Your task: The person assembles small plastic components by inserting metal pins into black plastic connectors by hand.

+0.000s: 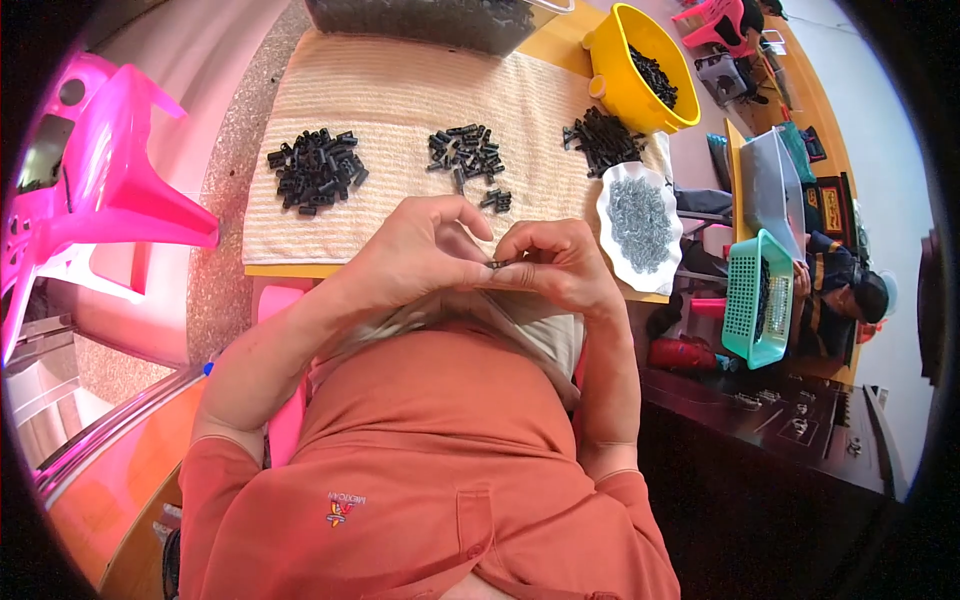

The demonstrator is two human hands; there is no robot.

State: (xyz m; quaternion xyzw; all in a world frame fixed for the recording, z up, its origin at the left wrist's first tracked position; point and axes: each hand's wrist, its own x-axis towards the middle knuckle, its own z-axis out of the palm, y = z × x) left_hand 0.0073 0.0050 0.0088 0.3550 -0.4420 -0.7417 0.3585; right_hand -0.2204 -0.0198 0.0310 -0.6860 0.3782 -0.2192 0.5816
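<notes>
My left hand and my right hand meet at the front edge of the towel-covered table, thumb tips close together. Pinched between them is a small black piece, mostly hidden by the fingers. Beyond the hands lie a large pile of short black tubular parts on the left and a smaller pile of similar parts in the middle. A few more black parts sit just past my fingers. To the right are a heap of longer black pieces and a white scalloped dish of small clear or silvery bits.
A yellow tub of black parts and a clear bin stand at the back. Pink plastic chairs are on the left. To the right, another person sits by a green basket.
</notes>
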